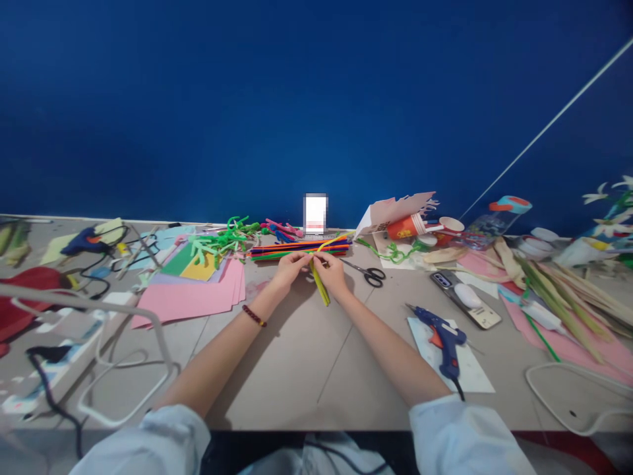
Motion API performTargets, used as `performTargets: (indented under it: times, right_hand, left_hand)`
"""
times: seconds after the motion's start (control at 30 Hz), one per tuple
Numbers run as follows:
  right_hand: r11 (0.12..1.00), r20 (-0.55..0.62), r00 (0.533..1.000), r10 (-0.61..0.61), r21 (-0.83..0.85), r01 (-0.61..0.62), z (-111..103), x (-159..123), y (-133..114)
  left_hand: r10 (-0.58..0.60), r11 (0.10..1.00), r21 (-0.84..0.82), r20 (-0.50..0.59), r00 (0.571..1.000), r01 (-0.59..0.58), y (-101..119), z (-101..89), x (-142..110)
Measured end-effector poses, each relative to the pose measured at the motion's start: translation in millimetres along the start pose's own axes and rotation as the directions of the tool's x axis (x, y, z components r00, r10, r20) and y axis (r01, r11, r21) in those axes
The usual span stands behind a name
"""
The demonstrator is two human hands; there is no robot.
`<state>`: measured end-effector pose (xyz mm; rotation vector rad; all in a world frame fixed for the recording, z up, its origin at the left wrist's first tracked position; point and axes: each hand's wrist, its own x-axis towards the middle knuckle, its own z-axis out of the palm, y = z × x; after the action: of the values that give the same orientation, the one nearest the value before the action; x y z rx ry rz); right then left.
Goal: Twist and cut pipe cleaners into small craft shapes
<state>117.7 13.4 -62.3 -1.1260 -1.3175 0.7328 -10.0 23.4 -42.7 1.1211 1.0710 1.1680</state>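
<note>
Yellow-green pipe cleaners [321,287] hang in a narrow bunch between my hands, over the middle of the table. My left hand [293,269] pinches them near the top. My right hand [332,272] grips the same bunch from the other side, fingers closed and close to the left fingertips. A yellow strand [332,243] slants up to the right above the hands. Just behind lies a pile of orange, purple and green pipe cleaners [270,251]. Black-handled scissors [373,276] rest right of my right hand. The exact fingertip contact is too small to make out.
Pink paper sheets [192,300] and twisted green pipe cleaners [212,245] lie left. A blue glue gun [445,340] and a phone [467,300] are at right. A lit screen [315,212] stands at the back. A power strip [64,363] with cables occupies the left front.
</note>
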Motion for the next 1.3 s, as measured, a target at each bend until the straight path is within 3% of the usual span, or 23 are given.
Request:
performTargets:
  times: [0.27, 0.57, 0.7, 0.87, 1.07, 1.3]
  right_hand:
    - [0.998, 0.121, 0.992, -0.032, 0.058, 0.025, 5.0, -3.0, 7.3]
    - [0.991, 0.135, 0.989, 0.053, 0.111, -0.068, 7.1, 1.7, 18.1]
    - [0.996, 0.117, 0.99, -0.076, -0.042, 0.081, 5.0, -0.8, 17.2]
    - [0.913, 0.12, 0.956, -0.268, -0.286, 0.292, 0.4, -5.3, 8.6]
    - [0.841, 0.134, 0.934, -0.331, -0.406, 0.357, -3.5, -7.8, 1.6]
    - [0.824, 0.119, 0.924, -0.363, -0.422, 0.378, -4.3, -5.9, 5.6]
  left_hand:
    - [-0.085, 0.946, -0.305, 0.096, 0.992, 0.11, 3.8, 1.0, -0.8]
    - [-0.245, 0.776, -0.55, 0.188, 0.951, 0.309, 5.1, -1.5, 2.9]
    - [-0.28, 0.771, -0.544, 0.18, 0.943, 0.332, 9.2, -2.0, 2.6]
    - [-0.232, 0.857, -0.44, 0.132, 0.964, 0.266, 7.5, -2.7, 4.5]
    - [-0.179, 0.948, -0.263, 0.021, 0.984, 0.178, 6.1, -9.8, 5.5]
    - [-0.277, 0.866, -0.405, 0.099, 0.956, 0.293, 9.3, -7.2, 5.8]
